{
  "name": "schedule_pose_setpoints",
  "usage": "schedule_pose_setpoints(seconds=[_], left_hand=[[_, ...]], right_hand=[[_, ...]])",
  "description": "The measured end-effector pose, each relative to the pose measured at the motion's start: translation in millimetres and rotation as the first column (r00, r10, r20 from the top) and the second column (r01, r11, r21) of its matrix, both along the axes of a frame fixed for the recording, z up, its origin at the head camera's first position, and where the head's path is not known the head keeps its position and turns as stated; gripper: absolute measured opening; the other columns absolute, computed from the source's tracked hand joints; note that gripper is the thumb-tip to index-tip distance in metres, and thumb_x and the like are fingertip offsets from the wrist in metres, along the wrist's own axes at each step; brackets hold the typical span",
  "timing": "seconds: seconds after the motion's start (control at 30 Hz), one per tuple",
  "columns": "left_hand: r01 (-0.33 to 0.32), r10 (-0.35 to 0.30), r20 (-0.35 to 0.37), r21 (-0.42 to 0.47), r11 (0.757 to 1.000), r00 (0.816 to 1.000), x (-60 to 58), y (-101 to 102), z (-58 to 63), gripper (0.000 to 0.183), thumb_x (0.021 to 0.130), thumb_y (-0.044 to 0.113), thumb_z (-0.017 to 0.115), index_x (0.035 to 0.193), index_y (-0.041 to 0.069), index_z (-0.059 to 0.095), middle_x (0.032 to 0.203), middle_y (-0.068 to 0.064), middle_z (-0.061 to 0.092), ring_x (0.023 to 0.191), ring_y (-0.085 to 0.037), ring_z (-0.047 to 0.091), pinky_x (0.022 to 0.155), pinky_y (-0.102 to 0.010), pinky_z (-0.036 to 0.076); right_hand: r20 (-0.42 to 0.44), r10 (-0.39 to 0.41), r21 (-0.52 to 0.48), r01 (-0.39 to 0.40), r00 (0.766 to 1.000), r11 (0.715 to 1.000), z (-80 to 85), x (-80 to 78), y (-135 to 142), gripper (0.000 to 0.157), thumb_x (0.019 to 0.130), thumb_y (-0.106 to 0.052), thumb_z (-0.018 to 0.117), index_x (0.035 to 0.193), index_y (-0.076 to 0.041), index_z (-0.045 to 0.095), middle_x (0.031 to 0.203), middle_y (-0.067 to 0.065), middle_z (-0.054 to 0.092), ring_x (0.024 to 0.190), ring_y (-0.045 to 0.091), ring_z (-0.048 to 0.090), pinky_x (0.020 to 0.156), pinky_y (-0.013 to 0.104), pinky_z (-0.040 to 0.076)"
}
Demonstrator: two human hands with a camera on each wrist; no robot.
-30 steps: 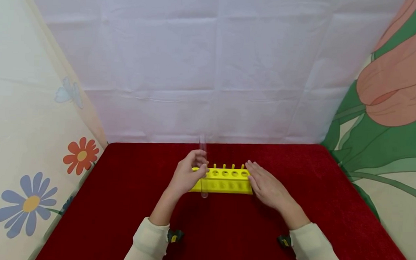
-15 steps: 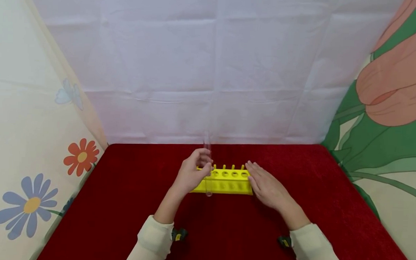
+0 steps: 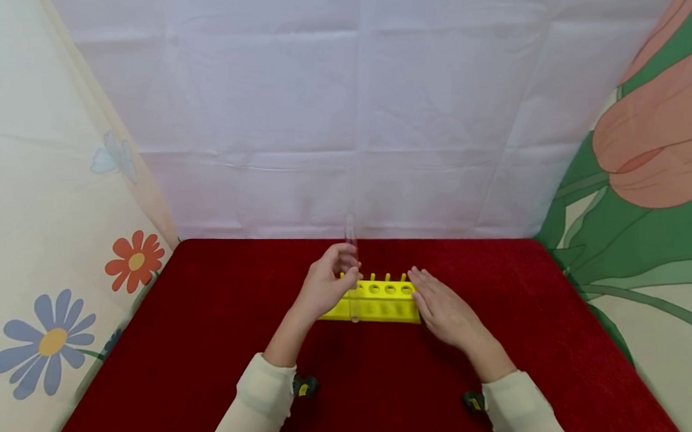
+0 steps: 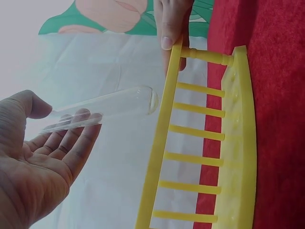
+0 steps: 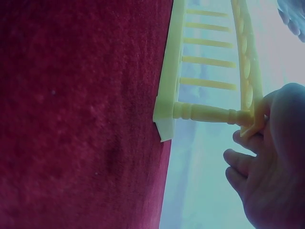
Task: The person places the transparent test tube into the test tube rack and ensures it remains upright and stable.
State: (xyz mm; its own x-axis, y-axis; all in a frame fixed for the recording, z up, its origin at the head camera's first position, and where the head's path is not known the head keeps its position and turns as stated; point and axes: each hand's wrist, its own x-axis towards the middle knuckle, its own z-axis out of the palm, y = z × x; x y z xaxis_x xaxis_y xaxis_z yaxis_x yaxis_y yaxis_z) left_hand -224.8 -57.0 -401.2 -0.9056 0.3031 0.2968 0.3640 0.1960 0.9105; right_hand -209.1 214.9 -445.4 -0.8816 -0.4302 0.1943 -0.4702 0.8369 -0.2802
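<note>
At one table (image 3: 374, 382): two hands (image 3: 325, 285) (image 3: 448, 312); one tube (image 4: 128, 102); one rack (image 3: 384, 310).

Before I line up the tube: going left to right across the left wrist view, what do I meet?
Left hand → clear tube's rounded end → yellow rack → red tablecloth.

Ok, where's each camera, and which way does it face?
Head: on the head, facing forward and down at the yellow rack; left hand, right hand, sleeves show.
Left wrist: on that wrist, facing the clear tube in the left hand; right hand partly shows.
Right wrist: on that wrist, facing the rack's end; right hand and part of the left hand show.
Wrist views share the rack.
</note>
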Motion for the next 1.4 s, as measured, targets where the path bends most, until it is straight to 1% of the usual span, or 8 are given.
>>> schedule_pose_setpoints(seconds=[0.07, 0.3, 0.57, 0.8, 0.97, 1.1, 1.23, 1.4], left_hand=[[0.007, -0.007, -0.002, 0.009, 1.000, 1.000, -0.9, 1, 0.9, 0.035, 0.099, 0.008, 0.060, 0.133, 0.005, 0.053, 0.110, -0.012, 0.067, 0.093, -0.034, 0.070, 0.074, -0.031, 0.061], [0.011, -0.011, -0.017, 0.008, 1.000, 1.000, -5.3, 7, 0.8, 0.036, 0.098, 0.006, 0.061, 0.133, 0.007, 0.054, 0.110, -0.010, 0.067, 0.088, -0.023, 0.069, 0.073, -0.029, 0.060], [0.036, -0.037, 0.016, 0.049, 0.998, 0.999, -8.8, 14, 1.5, 0.035, 0.099, 0.008, 0.059, 0.133, 0.007, 0.053, 0.111, -0.011, 0.066, 0.093, -0.034, 0.070, 0.076, -0.030, 0.061], [0.040, -0.041, 0.012, 0.065, 0.997, 0.999, -11.7, 21, 2.8, 0.033, 0.100, 0.008, 0.059, 0.133, 0.005, 0.053, 0.110, -0.012, 0.066, 0.095, -0.033, 0.070, 0.076, -0.031, 0.061], [0.040, -0.042, 0.021, 0.080, 0.996, 0.999, -13.1, 25, 3.7, 0.033, 0.100, 0.008, 0.058, 0.133, 0.006, 0.053, 0.111, -0.011, 0.066, 0.097, -0.036, 0.070, 0.079, -0.038, 0.062], [0.045, -0.047, 0.015, 0.097, 0.994, 0.999, -15.0, 30, 3.0, 0.033, 0.100, 0.007, 0.059, 0.132, 0.006, 0.054, 0.111, -0.012, 0.065, 0.095, -0.034, 0.070, 0.080, -0.046, 0.061], [0.054, -0.056, 0.010, 0.113, 0.992, 0.998, -16.7, 36, 2.5, 0.032, 0.100, 0.007, 0.059, 0.131, 0.004, 0.054, 0.111, -0.013, 0.066, 0.097, -0.036, 0.070, 0.081, -0.051, 0.060], [0.059, -0.061, 0.007, 0.125, 0.990, 0.998, -17.6, 41, 3.5, 0.031, 0.100, 0.006, 0.059, 0.130, 0.004, 0.055, 0.111, -0.013, 0.066, 0.098, -0.039, 0.069, 0.081, -0.053, 0.060]], right_hand=[[0.001, 0.000, -0.002, 0.000, 1.000, 1.000, -0.1, -0.4, 0, 0.050, 0.109, -0.020, 0.041, 0.153, 0.004, 0.036, 0.159, 0.021, 0.037, 0.147, 0.039, 0.034, 0.119, 0.054, 0.030], [0.018, -0.010, -0.003, 0.010, 1.000, 1.000, 0.5, 0.8, -1, 0.051, 0.109, -0.021, 0.040, 0.154, 0.003, 0.035, 0.160, 0.020, 0.036, 0.148, 0.039, 0.033, 0.120, 0.054, 0.029], [0.018, -0.013, -0.003, 0.013, 1.000, 1.000, 1.5, 0.8, -2, 0.051, 0.109, -0.021, 0.040, 0.154, 0.003, 0.036, 0.159, 0.020, 0.037, 0.147, 0.039, 0.034, 0.119, 0.054, 0.029], [0.022, -0.019, -0.010, 0.019, 1.000, 1.000, 1.2, 1.1, -2, 0.051, 0.110, -0.022, 0.040, 0.154, 0.003, 0.036, 0.159, 0.020, 0.037, 0.147, 0.039, 0.034, 0.119, 0.054, 0.029], [0.014, -0.020, -0.017, 0.021, 1.000, 1.000, 0.0, 1.0, -2, 0.051, 0.109, -0.022, 0.041, 0.154, 0.003, 0.037, 0.159, 0.020, 0.038, 0.147, 0.039, 0.034, 0.119, 0.055, 0.030], [0.004, -0.015, -0.017, 0.015, 1.000, 1.000, -0.2, 1.2, -1, 0.051, 0.109, -0.022, 0.041, 0.153, 0.003, 0.037, 0.158, 0.020, 0.038, 0.146, 0.039, 0.035, 0.118, 0.055, 0.030], [0.005, -0.006, -0.016, 0.006, 1.000, 1.000, 0.8, 1.2, -1, 0.050, 0.110, -0.022, 0.039, 0.153, 0.004, 0.037, 0.158, 0.021, 0.039, 0.146, 0.040, 0.035, 0.118, 0.056, 0.030], [0.005, -0.002, -0.011, 0.002, 1.000, 1.000, 0.7, 0.6, -1, 0.050, 0.110, -0.022, 0.039, 0.153, 0.004, 0.037, 0.158, 0.021, 0.039, 0.146, 0.040, 0.035, 0.118, 0.055, 0.030]])
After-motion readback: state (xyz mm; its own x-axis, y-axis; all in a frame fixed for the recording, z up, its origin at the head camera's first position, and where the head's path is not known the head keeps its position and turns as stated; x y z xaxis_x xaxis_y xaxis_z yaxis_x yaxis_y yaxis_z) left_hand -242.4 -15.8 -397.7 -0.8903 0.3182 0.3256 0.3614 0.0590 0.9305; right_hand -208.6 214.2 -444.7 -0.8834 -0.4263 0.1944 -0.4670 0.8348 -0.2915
